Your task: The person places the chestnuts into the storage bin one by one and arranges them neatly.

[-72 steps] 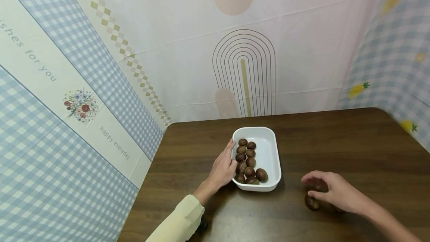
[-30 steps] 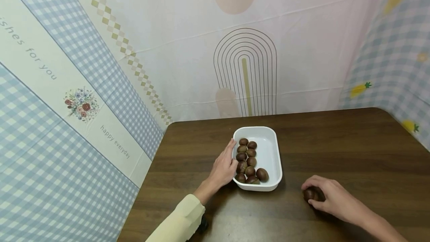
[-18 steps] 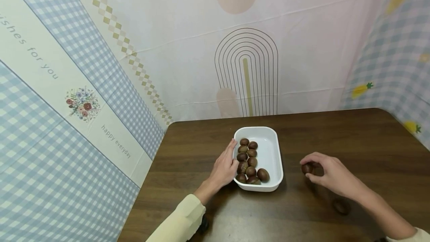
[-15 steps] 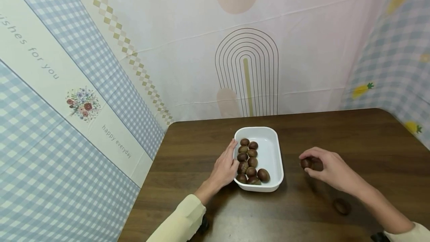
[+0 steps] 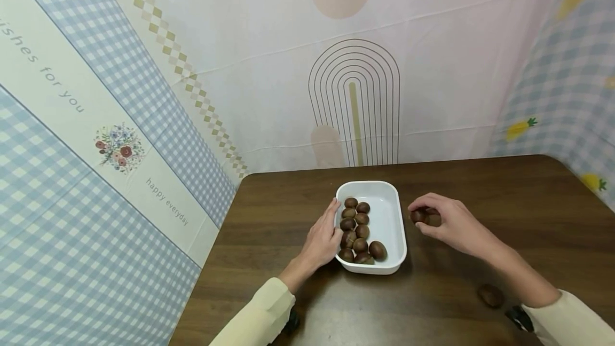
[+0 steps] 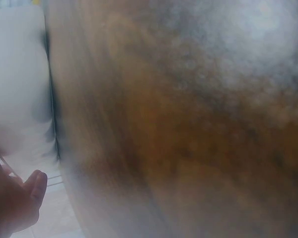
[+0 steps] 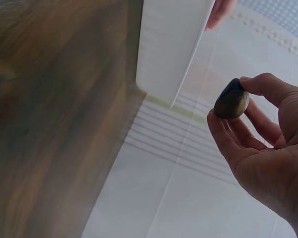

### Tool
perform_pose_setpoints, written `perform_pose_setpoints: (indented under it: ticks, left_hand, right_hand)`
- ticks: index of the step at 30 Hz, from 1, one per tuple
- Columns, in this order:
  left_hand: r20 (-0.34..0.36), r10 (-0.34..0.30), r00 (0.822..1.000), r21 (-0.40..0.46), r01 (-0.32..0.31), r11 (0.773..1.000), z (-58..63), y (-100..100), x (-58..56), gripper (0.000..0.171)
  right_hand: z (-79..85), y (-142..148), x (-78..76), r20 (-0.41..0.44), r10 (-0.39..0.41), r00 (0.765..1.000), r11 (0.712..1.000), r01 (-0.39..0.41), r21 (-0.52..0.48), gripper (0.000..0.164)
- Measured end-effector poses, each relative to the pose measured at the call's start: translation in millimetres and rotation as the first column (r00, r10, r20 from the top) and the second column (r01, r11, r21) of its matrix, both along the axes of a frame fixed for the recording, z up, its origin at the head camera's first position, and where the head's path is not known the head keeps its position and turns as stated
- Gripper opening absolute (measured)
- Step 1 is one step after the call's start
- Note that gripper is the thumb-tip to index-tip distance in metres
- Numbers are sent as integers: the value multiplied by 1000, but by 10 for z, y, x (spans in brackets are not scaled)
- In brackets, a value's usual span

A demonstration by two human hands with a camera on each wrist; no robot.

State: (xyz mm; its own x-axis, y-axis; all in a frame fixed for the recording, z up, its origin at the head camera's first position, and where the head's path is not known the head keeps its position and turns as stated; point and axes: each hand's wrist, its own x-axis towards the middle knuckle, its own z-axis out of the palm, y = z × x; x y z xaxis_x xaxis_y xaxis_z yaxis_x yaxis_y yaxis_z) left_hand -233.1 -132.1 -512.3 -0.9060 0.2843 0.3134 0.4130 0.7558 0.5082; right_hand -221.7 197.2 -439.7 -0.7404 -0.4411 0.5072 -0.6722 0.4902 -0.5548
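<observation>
In the head view a white rectangular dish (image 5: 388, 228) stands on the table. Along its left side lie several brown chestnuts (image 5: 362, 232) in two columns, with a larger chestnut (image 5: 378, 250) near the front. My left hand (image 5: 321, 239) holds the dish by its left rim; some of its fingers are hidden. Just right of the dish, my right hand (image 5: 454, 224) pinches a chestnut (image 5: 418, 215) between thumb and fingertips, raised above the table. The right wrist view shows this chestnut (image 7: 232, 99) plainly. Another chestnut (image 5: 491, 296) lies on the table under the right forearm.
The dark wooden table (image 5: 269, 212) ends at a patterned cloth wall (image 5: 269, 95) behind the dish. A checked cloth (image 5: 57, 186) hangs on the left. A black wrist device (image 5: 520, 318) sits at the right sleeve.
The right hand has closed on a chestnut at the right, lifted it and carried it back and left towards the dish, uncovering the other chestnut. The left hand stays on the rim.
</observation>
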Motion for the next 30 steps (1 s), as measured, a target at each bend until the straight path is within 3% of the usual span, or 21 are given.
perform_pose_setpoints:
  ticks: [16,30]
  left_hand:
    - [4,9,1000,-10,-9,1000,-9,6,1,70]
    - [-1,9,1000,-4,-10,1000,-20,2,-9,69]
  right_hand:
    - [-100,-484,-234,60,84,995,996,-86,28,31]
    - [-251,-748,-324,71,116,991,980,-126,156,28]
